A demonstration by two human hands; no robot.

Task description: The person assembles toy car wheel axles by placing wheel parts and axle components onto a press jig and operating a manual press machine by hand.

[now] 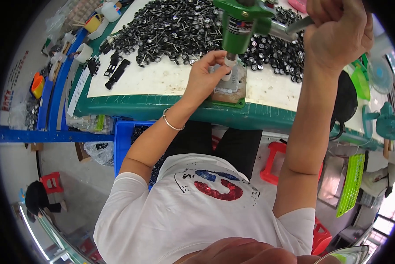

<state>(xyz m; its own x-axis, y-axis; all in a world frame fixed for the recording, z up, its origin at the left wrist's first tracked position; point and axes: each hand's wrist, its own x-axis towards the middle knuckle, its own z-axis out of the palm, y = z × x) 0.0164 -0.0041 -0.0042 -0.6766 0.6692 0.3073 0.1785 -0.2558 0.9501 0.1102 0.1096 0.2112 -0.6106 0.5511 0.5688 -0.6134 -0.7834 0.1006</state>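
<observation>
Here, item by item: left hand (208,72), pinching a small white cylindrical piece (229,63) between thumb and fingers, the piece standing directly below the ram of a green press (238,33); right hand (338,37), raised, its fingers wrapping the press's metal lever (300,24). Worktable: green padded edge (153,107) curving along the front, scuffed white top (146,83) bearing a broad heap of black wheels (175,31), many showing thin metal axles; black frame-like parts (118,74) lying at left. Below: blue bin (119,143) sitting beside the person's legs. Room: blue rack (42,105) running along the left, red stool (268,169) standing under the table, lime-green basket (351,185) leaning at right, green fan (389,123) standing beyond the table.
</observation>
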